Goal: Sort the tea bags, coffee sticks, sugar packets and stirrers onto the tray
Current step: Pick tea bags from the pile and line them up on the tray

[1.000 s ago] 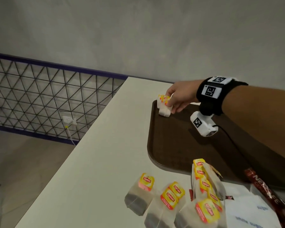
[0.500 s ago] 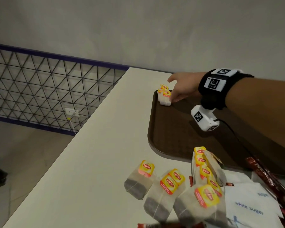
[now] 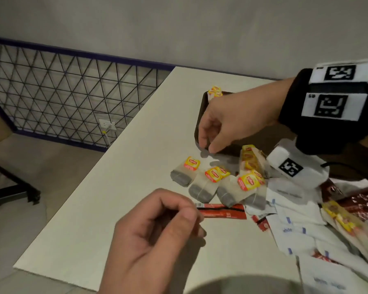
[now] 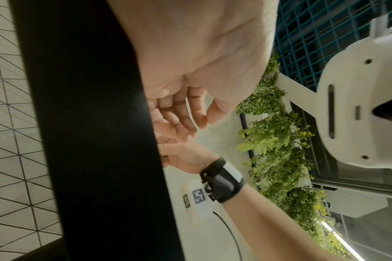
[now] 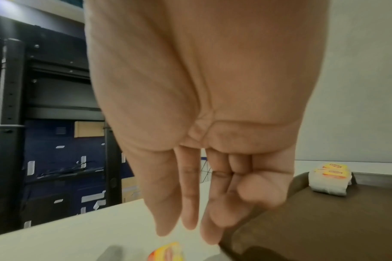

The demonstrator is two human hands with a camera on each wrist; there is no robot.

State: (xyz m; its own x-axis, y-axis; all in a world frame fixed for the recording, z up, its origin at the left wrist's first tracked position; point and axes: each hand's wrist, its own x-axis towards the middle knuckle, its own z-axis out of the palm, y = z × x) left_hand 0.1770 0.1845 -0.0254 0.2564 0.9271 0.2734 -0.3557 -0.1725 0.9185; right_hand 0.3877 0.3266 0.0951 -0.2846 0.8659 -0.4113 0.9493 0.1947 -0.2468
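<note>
Two Lipton tea bags (image 3: 215, 92) (image 5: 330, 178) stand in the far left corner of the brown tray (image 3: 200, 115) (image 5: 324, 220). My right hand (image 3: 207, 146) (image 5: 190, 229) hangs over the tray's near left corner, fingers straight and pointing down, holding nothing. Just below it several loose tea bags (image 3: 208, 179) lie on the white table; one (image 5: 166, 252) shows under the fingertips. A red coffee stick (image 3: 223, 211) lies flat in front of them. My left hand (image 3: 191, 215) (image 4: 204, 120) hovers at the stick's left end, fingers loosely curled, nothing visible between them.
White sugar packets (image 3: 295, 230) and dark red coffee packs (image 3: 359, 200) crowd the table at the right. The table's left edge (image 3: 115, 158) drops to the floor beside a black wire-mesh railing (image 3: 62, 98). The wrist camera (image 3: 295, 166) hangs over the tea bag pile.
My right hand let go of the tea bags in the tray's far corner and drew back to the near corner. My left hand came into view by the coffee stick.
</note>
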